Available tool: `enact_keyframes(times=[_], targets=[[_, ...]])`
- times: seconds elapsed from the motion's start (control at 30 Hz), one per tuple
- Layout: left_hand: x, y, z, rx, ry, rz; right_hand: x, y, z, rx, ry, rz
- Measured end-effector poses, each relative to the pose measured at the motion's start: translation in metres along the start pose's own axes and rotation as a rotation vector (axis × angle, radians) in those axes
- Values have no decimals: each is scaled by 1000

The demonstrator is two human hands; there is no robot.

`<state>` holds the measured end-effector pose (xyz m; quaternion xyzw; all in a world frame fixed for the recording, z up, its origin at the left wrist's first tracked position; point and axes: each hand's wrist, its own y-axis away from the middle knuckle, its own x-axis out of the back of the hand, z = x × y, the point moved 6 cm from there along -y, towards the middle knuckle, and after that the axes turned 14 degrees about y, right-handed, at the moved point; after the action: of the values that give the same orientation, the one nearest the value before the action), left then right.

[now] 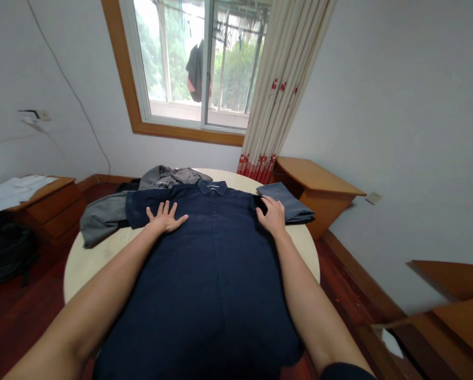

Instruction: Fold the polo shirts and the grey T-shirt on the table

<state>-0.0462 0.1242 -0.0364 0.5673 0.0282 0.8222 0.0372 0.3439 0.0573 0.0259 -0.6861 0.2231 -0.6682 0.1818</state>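
Note:
A dark navy button-up shirt [205, 264] lies spread front side up, its collar at the far end and its lower part hanging toward me over the near table edge. My left hand [165, 218] rests flat on the shirt near the left shoulder, fingers spread. At the right sleeve, my right hand [273, 214] has its thumb and fingers closed around the sleeve's cuff, whose dark opening shows. Just beyond that hand is a folded blue-grey garment [286, 200].
Beneath the shirt stands a round cream table [78, 269]. Crumpled grey clothes [105, 216] lie at its left and far side. A wooden desk [319, 177] is close behind on the right, beside a long curtain [280, 89]. A black bag [7, 250] sits on the left floor.

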Motion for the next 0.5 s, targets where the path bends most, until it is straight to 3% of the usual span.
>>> enact_keyframes(times=[0.1,0.2,0.27,0.4,0.5], targets=[[0,5,1,17,37,3,8,2,21,-186,-31,92],[1,9,2,-5,38,18,3,11,52,-508,-82,84],[2,11,3,-15,34,15,-1,17,66,-646,-109,65],[2,13,2,-32,45,-66,4,20,69,-697,-119,100],[3,14,0,-59,46,-100,17,14,47,-527,-62,174]])
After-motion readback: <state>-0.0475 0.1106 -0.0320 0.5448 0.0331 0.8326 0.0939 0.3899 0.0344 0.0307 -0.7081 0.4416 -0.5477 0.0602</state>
